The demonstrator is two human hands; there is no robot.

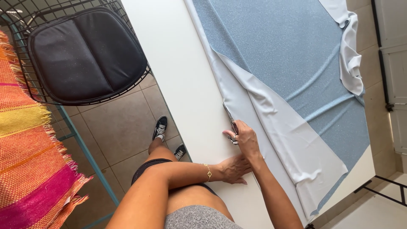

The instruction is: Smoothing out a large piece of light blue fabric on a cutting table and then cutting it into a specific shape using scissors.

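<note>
Your right hand grips one pair of scissors, closed on its handles, at the one blue fabric; your left hand lies flat, open, empty, on the white desk.

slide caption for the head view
Right hand runs scissors along blue fabric on white table, left hand bracing.

A pair of slim metal scissors lies low along the near edge of the glittery blue fabric with pale grey underside, blades apparently parted; the fabric spreads flat across the white bench, edges folded over.
</note>
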